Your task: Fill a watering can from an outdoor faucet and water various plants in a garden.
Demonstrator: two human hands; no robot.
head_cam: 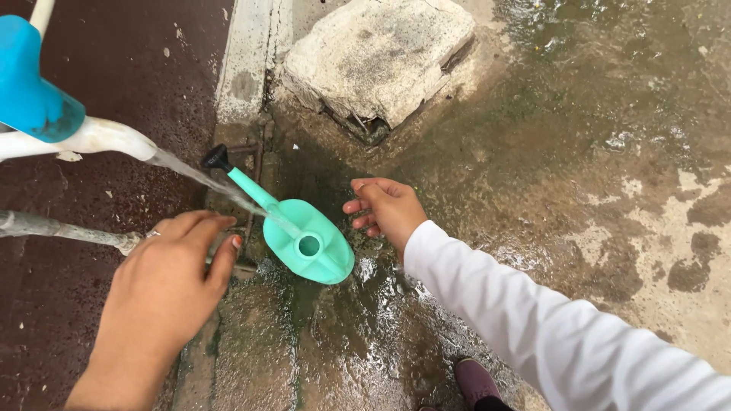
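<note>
A small teal watering can (308, 243) with a long spout and black tip (217, 158) stands on wet concrete. A white tap pipe with a blue handle (30, 91) at the upper left pours a stream of water (205, 181) toward the can's top opening. My left hand (167, 281), with a ring on one finger, hovers just left of the can, fingers spread and holding nothing. My right hand (388, 209), in a white sleeve, is just right of the can, fingers loosely curled and apart from it.
A rough stone block (377, 57) lies tilted behind the can. A thin grey pipe (53, 228) runs in from the left edge. The ground (579, 152) is wet and puddled. My dark red shoe (476, 380) shows at the bottom.
</note>
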